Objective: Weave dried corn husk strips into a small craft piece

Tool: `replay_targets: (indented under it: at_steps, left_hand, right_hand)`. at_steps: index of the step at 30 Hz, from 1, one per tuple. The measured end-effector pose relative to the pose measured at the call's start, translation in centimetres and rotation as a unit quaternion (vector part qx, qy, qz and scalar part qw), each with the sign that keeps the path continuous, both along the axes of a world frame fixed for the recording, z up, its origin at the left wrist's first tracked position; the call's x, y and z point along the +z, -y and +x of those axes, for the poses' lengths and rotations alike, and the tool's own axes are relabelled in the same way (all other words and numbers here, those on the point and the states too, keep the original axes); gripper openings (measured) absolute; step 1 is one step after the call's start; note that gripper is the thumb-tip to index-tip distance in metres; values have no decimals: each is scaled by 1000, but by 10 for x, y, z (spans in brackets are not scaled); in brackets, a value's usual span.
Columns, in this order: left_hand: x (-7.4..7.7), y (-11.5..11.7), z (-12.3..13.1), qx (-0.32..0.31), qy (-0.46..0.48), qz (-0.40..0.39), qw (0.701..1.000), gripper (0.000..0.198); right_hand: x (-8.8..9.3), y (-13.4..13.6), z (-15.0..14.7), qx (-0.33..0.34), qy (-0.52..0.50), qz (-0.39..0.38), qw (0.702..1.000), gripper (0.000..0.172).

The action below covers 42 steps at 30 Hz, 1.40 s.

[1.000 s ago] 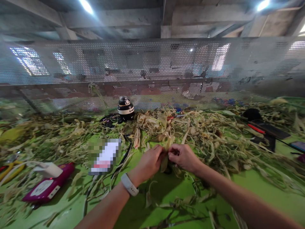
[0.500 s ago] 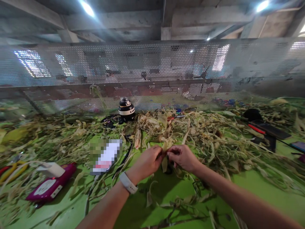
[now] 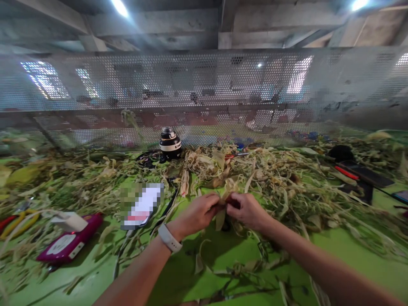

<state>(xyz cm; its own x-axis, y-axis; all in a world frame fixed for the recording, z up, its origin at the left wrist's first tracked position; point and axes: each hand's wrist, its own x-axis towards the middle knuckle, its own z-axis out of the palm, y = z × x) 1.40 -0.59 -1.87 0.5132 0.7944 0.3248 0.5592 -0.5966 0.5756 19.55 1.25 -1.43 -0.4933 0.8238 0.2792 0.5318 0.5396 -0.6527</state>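
Note:
My left hand (image 3: 204, 211) and my right hand (image 3: 245, 209) meet over the middle of the green table (image 3: 178, 272). Between their pinched fingertips is a pale corn husk (image 3: 230, 187). Its upper part rises above the fingers, and another piece hangs below them. The fingers hide the middle of the husk. A white band circles my left wrist. Just beyond my hands lies a heap of dry husk strips (image 3: 204, 163).
Husk strips spread over both sides of the table. A phone (image 3: 143, 208), a magenta power strip (image 3: 68, 242) and yellow-handled pliers (image 3: 21, 223) lie to the left. A black bottle (image 3: 170, 144) stands before the perforated metal screen (image 3: 191, 93). Dark devices (image 3: 365, 172) lie at right.
My fingers have shifted slightly on the husk, and my right hand's fingers have curled in more. The husk's upper end leans a little further right. The view has tilted slightly.

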Motion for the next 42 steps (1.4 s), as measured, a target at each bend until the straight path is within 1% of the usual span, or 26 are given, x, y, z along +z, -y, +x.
replay_targets:
  at_steps: [2, 4, 7, 10, 12, 13, 14, 16, 18, 20, 21, 22, 23, 24, 25, 26, 27, 28, 30, 31, 34, 36, 38, 40, 42]
  left_hand:
    - [4, 0, -1, 2, 34, -9, 999, 20]
    - [8, 1, 0, 10, 58, -26, 998, 21]
    - [15, 4, -1, 15, 116, -71, 991, 21]
    - [22, 5, -5, 25, 203, -131, 970, 22]
    - [25, 5, -10, 49, 273, -153, 949, 22]
    - [26, 5, -13, 64, 309, -155, 936, 22]
    - [27, 4, -16, 79, 345, -152, 923, 23]
    - [29, 3, -21, 100, 400, -137, 901, 24]
    - [30, 2, -22, 105, 408, -129, 898, 23]
    - [28, 2, -19, 101, 377, -134, 911, 23]
    - [27, 1, -16, 98, 356, -139, 919, 23]
    - [25, 1, -13, 96, 341, -144, 924, 23]
    - [23, 1, -10, 99, 335, -145, 926, 23]
    - [21, 1, -6, 101, 330, -145, 927, 23]
    - [19, 0, -3, 108, 328, -145, 927, 23]
    - [18, 1, 0, 111, 328, -144, 927, 23]
    - [16, 1, 3, 111, 327, -144, 928, 23]
    - [15, 1, 6, 108, 326, -145, 928, 22]
    - [13, 3, 10, 98, 330, -154, 926, 22]
    - [13, 3, 11, 95, 334, -160, 924, 22]
    - [12, 4, 12, 110, 364, -182, 907, 24]
    - [12, 3, 11, 130, 397, -184, 890, 27]
    - [13, 4, 10, 149, 429, -185, 872, 30]
    - [13, 5, 12, 157, 453, -192, 856, 34]
    - [12, 7, 15, 147, 472, -201, 846, 37]
  right_hand:
    - [-1, -1, 1, 6, -22, -10, 1000, 12]
    - [-2, -3, 2, -11, -13, 8, 1000, 10]
    - [-2, -9, 5, -60, 3, 28, 998, 8]
    - [0, -22, 13, -111, 19, 32, 993, 10]
    - [3, -35, 25, -157, 50, 33, 986, 11]
    - [5, -42, 34, -194, 73, 33, 978, 11]
    - [8, -49, 43, -242, 90, 37, 965, 11]
    - [14, -62, 65, -300, 97, 41, 948, 15]
    - [20, -71, 83, -344, 98, 41, 933, 22]
    - [25, -72, 89, -359, 101, 38, 927, 33]
    - [27, -70, 85, -353, 94, 40, 930, 36]
    - [28, -64, 78, -333, 61, 50, 940, 34]
    - [28, -57, 68, -286, 7, 42, 957, 27]
    - [27, -48, 56, -208, -44, 6, 977, 23]
    - [25, -38, 43, -125, -79, -40, 988, 25]
    - [23, -29, 31, -45, -93, -88, 991, 26]
    - [19, -20, 20, 0, -107, -121, 987, 27]
    - [16, -12, 11, 18, -121, -141, 982, 27]
    - [8, -3, 0, 18, -135, -164, 977, 24]
    - [6, -1, -2, 20, -148, -188, 971, 22]
    - [6, -3, -1, 9, -213, -247, 945, 22]
    - [10, -6, 3, -21, -287, -247, 925, 23]
    - [13, -10, 5, -67, -352, -226, 906, 23]
    - [12, -12, 6, -96, -359, -225, 901, 20]
    - [7, -12, 3, -91, -317, -251, 910, 17]
